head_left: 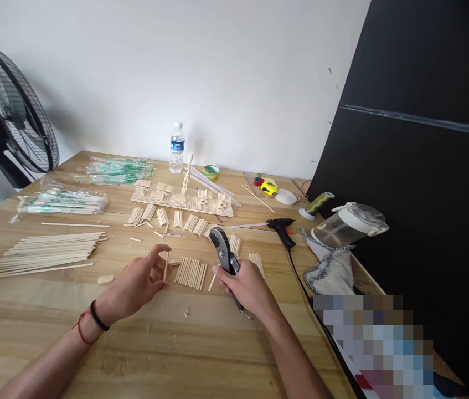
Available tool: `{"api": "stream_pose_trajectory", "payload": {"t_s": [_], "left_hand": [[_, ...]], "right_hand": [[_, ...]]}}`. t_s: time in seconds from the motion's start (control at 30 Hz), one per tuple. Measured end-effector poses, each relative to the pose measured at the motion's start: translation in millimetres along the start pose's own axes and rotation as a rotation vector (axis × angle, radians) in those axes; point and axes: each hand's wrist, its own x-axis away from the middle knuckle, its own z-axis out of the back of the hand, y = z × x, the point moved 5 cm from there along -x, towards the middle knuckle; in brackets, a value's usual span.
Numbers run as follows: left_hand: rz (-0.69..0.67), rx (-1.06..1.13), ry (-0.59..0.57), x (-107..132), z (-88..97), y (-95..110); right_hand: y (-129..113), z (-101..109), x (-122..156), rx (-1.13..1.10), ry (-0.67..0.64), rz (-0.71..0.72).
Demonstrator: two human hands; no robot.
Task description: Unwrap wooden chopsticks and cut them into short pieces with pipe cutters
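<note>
Between the thumb and a finger of my left hand a short wooden stick is pinched upright at its ends. My right hand is wrapped round a black and grey hand cutter, its head pointing up and away. By the fingers of that hand is another short stick; whether they touch it I cannot tell. A row of short cut sticks lies between my hands. Beyond it are several small stick panels and a stick-built model with a tall twisted piece.
At left lie long sticks and plastic-wrapped bundles. Behind the model stands a water bottle. To the right are a glue gun with its cord, a thread spool, a clear container and a cloth.
</note>
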Motion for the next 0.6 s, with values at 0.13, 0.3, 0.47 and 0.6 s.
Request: {"api": "stream_pose_trajectory", "payload": {"t_s": [0.13,0.3,0.47,0.6], "left_hand": [[0.026,-0.112,0.084,0,1.7,-4],[-0.047,-0.119,0.126,-3,-4.5,-16],[-0.107,-0.132,0.05,-8,-4.4,-14],[-0.131,-0.074,-0.065,-14,-4.0,-15]], "right_hand": [[-2,-4,-2,0.157,0.053,0.022],[-2,-7,-5,0.206,0.058,0.06],[-4,-3,-3,0.18,0.052,0.082],[-4,-4,-2,0.087,-0.013,0.078]]}}
